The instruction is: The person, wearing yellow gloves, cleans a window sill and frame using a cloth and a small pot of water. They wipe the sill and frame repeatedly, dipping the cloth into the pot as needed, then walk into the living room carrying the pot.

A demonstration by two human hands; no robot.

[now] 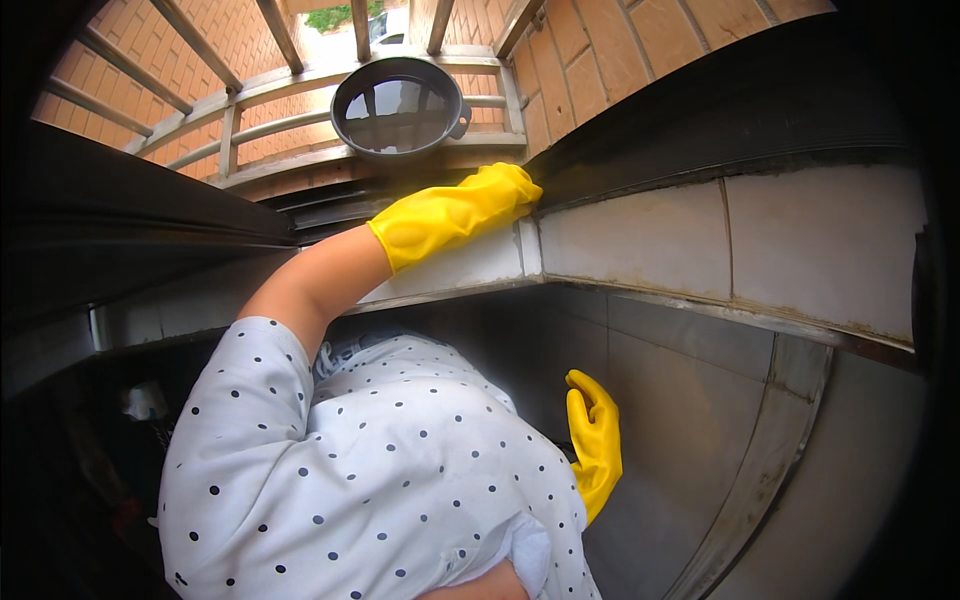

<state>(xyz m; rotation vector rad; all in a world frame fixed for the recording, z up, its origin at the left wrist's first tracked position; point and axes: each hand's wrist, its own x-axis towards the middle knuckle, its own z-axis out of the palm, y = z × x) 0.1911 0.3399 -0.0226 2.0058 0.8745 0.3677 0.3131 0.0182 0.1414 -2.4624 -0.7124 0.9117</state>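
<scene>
Far-left panel: A dark window panel (130, 230) runs in from the edge towards the middle.
Window track: Dark grooved rails (330, 213) lie along the bottom of the opening, just below the basin.
Outside bars: A metal railing (232, 145) fences the opening, with brickwork (590, 60) beyond.
Clothing: A white shirt with dark dots (400, 470) fills the lower centre; a bare left forearm reaches up from its sleeve.
Basin: A round dark grey basin (400, 154) sits on the railing's ledge, holding water that mirrors the bars.
Left hand: The left hand (500, 188), in a yellow rubber glove, is at the corner where track and right-hand frame meet. Its fingers look bunched; whether they grip anything cannot be told.
Right hand: The right hand (597, 445), gloved in matching yellow, is beside the shirt, fingers loosely curved and parted, nothing seen between them.
Right-hand frame: A dark frame (720, 130) slants up to the right.
Sill: Pale tiles (640, 240) with grimy joints lie below that frame.
Lower wall: Large grey tiles (680, 400) stand beneath.
</scene>
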